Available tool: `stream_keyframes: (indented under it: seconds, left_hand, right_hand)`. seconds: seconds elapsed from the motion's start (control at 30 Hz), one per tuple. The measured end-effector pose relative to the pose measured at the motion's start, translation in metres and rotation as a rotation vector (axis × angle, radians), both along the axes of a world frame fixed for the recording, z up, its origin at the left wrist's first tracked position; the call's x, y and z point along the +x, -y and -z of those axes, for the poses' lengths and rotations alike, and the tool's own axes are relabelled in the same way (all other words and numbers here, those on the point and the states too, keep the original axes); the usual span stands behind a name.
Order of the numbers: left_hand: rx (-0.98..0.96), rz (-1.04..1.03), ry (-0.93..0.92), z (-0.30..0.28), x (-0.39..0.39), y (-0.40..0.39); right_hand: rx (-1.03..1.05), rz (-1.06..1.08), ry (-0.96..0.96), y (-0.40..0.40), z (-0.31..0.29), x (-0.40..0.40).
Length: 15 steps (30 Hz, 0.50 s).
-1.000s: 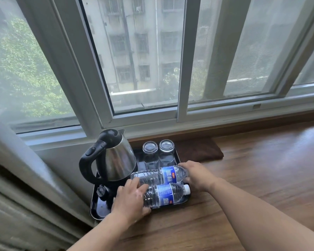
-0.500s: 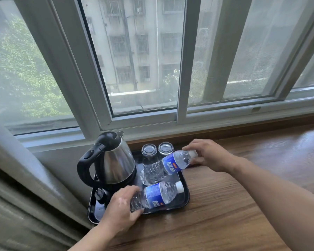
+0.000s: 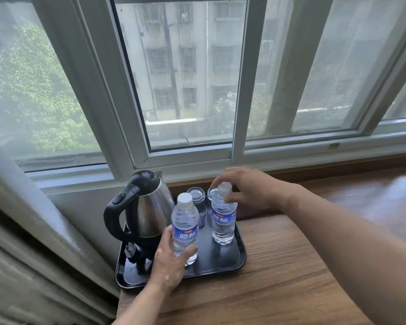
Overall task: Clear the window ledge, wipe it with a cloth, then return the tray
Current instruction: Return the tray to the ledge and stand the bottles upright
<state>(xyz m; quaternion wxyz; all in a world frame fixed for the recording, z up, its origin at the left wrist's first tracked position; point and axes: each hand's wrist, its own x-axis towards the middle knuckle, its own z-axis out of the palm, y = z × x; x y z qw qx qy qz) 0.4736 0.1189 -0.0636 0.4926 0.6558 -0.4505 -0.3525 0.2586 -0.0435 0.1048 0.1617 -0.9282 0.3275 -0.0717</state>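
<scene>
Wooden ledge (image 3: 279,266), black tray (image 3: 220,266), both bottles (image 3: 185,228) now upright, seemingly set down, hands (image 3: 169,263) gripping them.

Both forearms are bare, with no sleeve in view above the wrists; the left hand (image 3: 168,262) and right hand (image 3: 249,190) wear nothing.

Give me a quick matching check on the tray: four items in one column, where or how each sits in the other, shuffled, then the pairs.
Items:
1. kettle
2. near bottle
3. far bottle
4. glasses

States:
A. upright, right hand at its cap
B. back of the tray, behind the bottles
C. left side of the tray, black handle
D. upright, left hand around its lower body

Pairs: 1-C, 2-D, 3-A, 4-B
</scene>
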Motion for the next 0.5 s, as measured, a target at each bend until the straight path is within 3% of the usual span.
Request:
stream_keyframes:
  seconds: [0.2,0.5]
  left_hand:
    - [0.015,0.061,-0.121,-0.003,-0.004,0.013]
    - [0.057,0.055,0.064,-0.004,0.001,0.012]
  right_hand:
    - [0.184,0.164,0.281,-0.009,0.023,-0.016]
    - [0.420,0.440,0.469,-0.051,0.121,-0.015]
